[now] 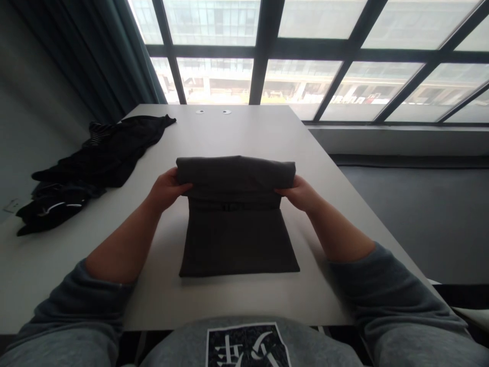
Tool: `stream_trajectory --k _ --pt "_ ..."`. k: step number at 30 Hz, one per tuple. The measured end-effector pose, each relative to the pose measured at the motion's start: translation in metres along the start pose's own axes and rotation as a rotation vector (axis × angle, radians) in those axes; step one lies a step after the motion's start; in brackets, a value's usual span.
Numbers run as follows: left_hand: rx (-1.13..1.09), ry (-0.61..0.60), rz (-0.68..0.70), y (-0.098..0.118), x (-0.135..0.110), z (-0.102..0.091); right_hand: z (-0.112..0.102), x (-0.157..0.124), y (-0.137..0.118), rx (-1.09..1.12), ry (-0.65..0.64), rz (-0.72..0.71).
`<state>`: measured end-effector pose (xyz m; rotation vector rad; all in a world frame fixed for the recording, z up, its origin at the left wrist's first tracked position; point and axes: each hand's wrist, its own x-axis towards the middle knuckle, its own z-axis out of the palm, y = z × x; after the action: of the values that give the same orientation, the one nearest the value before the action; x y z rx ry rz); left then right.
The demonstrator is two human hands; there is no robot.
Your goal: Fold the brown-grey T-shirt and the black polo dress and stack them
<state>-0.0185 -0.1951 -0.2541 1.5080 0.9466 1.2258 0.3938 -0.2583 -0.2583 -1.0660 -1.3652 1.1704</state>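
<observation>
- At the far left of the frame a heap of black clothes [91,165] lies crumpled on the white table [244,132], well apart from the person's hands; a few pale stripes show in its folds.
- A little left of centre, the left hand [166,189] grips the left end of the dark grey garment [235,219], thumb on top and fingers tucked under the folded-over edge. The grey sleeve is pushed up the forearm.
- In the middle of the frame the garment lies flat on the table, folded to a neat block; its upper part is doubled over toward the person, forming a thick roll between the two hands. A small dark tab shows just under that fold.
- Right of centre, the right hand [300,192] clasps the right end of the same fold, thumb on top.
- Toward the top centre, two small round discs [213,111] sit near the table's far edge, by the window [305,51].
- At the right, the table's edge drops to a dark floor.
</observation>
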Motion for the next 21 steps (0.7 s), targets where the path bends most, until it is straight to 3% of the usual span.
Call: stream_trajectory --k 3,9,13,17,21 --pt "0.239 0.002 0.079 0.020 -0.033 -0.005 -0.002 -0.026 -0.013 -0.128 -0.012 -0.016" --pt "0.507 -0.351 0.239 0.053 -0.093 -0.009 0.005 -0.076 -0.027 -0.302 -0.270 0.015" --pt "0.597 -0.485 0.256 0.048 -0.113 -0.009 0.009 -0.089 -0.023 -0.506 -0.397 -0.050" --pt "0.630 -0.454 0.290 0.039 -0.123 -0.010 0.002 -0.092 -0.015 -0.572 -0.420 -0.134" --pt "0.766 -0.474 0.331 0.035 -0.127 -0.010 -0.006 -0.092 -0.007 -0.718 -0.475 -0.310"
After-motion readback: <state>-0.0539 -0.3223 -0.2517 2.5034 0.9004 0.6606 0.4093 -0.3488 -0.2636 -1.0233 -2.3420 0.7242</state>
